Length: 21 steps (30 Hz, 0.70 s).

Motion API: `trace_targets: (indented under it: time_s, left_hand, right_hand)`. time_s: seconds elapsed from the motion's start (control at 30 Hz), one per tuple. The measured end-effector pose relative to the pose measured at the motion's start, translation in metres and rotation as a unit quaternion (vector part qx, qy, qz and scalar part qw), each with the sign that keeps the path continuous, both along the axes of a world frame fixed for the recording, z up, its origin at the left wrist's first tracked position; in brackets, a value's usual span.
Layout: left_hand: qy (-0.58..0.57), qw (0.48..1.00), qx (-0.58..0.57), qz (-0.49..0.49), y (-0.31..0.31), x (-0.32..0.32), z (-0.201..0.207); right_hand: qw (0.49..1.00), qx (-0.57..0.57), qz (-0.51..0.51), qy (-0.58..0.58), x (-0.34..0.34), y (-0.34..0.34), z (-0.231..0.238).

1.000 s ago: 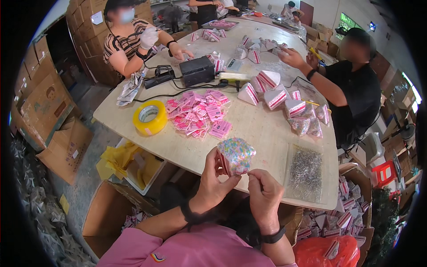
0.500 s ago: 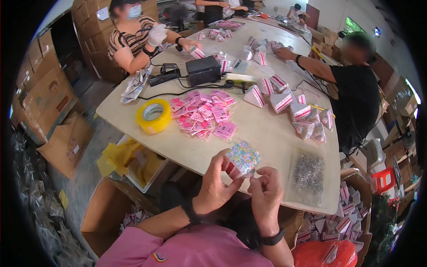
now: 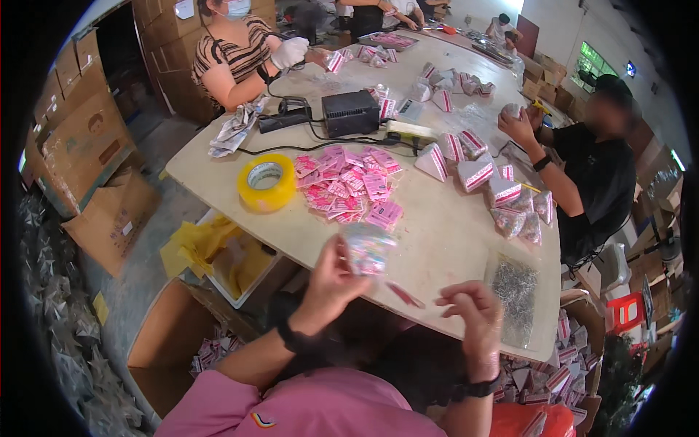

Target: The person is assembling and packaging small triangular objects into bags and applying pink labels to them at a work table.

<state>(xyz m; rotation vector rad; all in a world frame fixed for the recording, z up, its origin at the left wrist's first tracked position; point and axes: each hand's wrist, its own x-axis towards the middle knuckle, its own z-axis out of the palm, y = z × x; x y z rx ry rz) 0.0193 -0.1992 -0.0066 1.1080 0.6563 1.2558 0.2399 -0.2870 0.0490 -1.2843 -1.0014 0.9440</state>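
Since the earlier frame my right hand (image 3: 473, 317) has dropped away from the small clear packet (image 3: 366, 249), and the packet now sits in my left hand (image 3: 331, 284) alone. From the head view, my left grip is closed on the packet's lower edge, holding it upright above the near rim of the surface (image 3: 437, 240). My right grip is loosely curled and holds nothing. A thin pink strip (image 3: 405, 295) lies between my hands, up and left of my right fingers, its long axis slanting down to the right; my right hand is nearer.
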Motion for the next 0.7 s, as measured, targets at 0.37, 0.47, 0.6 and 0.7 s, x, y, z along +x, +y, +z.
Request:
trace_targets:
  time_s: [0.37, 0.47, 0.6, 0.7]
  left_hand:
    - [0.24, 0.874, -0.062, 0.418, -0.024, -0.305, -0.089]
    - [0.298, 0.8, -0.144, 0.5, -0.072, -0.465, -0.185]
    - [0.526, 0.665, -0.248, 0.469, -0.099, -0.523, -0.218]
    - [0.65, 0.616, -0.227, 0.383, -0.081, -0.516, -0.22]
  right_hand:
    - [0.853, -0.083, -0.14, -0.495, 0.139, -0.053, -0.016]
    - [0.881, -0.094, -0.105, -0.453, 0.14, -0.051, -0.028]
    - [0.86, -0.154, -0.068, -0.481, 0.133, -0.036, -0.026]
    - [0.841, -0.058, -0.086, -0.532, 0.141, -0.027, -0.037]
